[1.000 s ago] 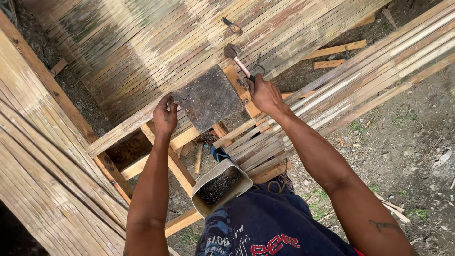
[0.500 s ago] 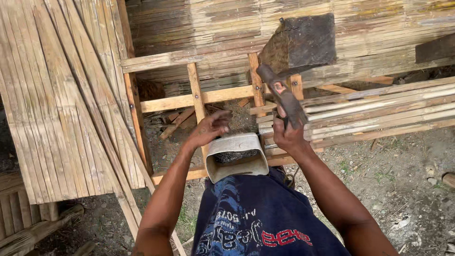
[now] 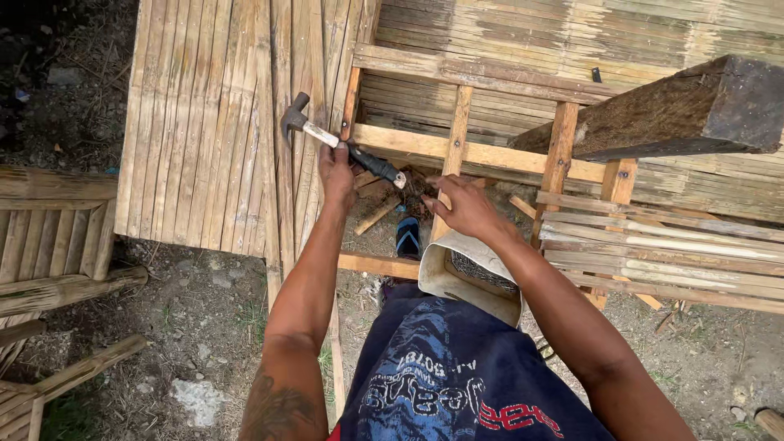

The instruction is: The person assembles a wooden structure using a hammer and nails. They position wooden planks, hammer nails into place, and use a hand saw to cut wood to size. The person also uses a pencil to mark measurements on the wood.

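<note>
The hammer (image 3: pixel 339 143) had passed from the right hand to the left hand (image 3: pixel 336 167), whose grip was clamped around its handle over the bamboo slats (image 3: pixel 204 122). The right hand (image 3: pixel 465 208) had dropped, fingers loosely apart, onto the white container (image 3: pixel 469 282) at the waist.

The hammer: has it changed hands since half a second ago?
Yes. The hammer is now in the left hand, left of the wooden frame's upright; earlier the right hand held it, right of the container.
</note>
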